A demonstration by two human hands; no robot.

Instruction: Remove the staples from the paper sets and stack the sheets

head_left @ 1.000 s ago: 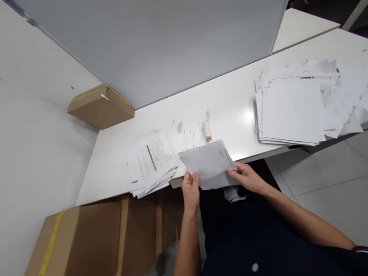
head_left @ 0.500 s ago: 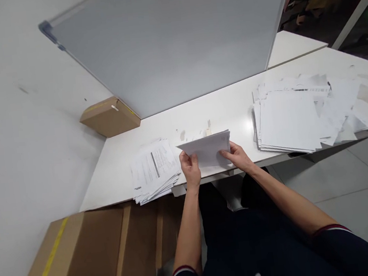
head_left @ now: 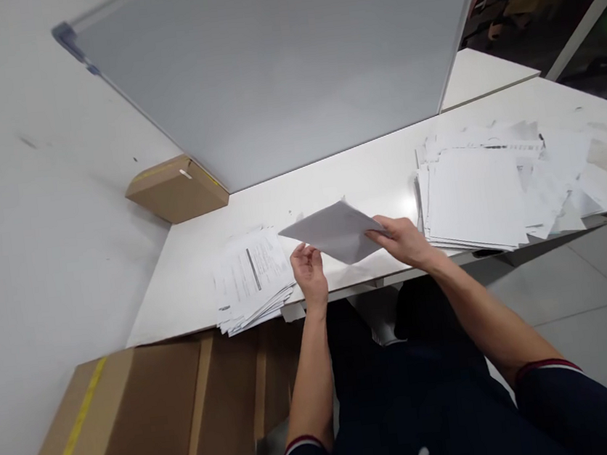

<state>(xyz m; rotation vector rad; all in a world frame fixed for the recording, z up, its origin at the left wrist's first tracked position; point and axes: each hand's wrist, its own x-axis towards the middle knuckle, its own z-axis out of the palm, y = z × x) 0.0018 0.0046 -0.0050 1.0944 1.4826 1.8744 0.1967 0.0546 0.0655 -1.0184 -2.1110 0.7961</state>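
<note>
A thin stack of paper sheets (head_left: 334,233) is tilted above the front part of the white table. My right hand (head_left: 400,238) grips its right end, thumb on top. By the lower left edge of the sheets is my left hand (head_left: 308,271), its fingers loosely bent and apart, holding nothing; whether a fingertip touches the paper is hard to tell. To the left of that hand lies a pile of printed papers (head_left: 251,277), which reaches over the table's front edge.
A large, loosely spread paper pile (head_left: 472,197) covers the table's right side. Behind, a whiteboard (head_left: 286,76) leans over the table (head_left: 178,278). One small cardboard box (head_left: 179,190) stands in the back left corner, and open cardboard boxes (head_left: 150,420) are below at left.
My left hand has let go of the sheets and dropped slightly away. My right hand has turned them and moved a little to the right.
</note>
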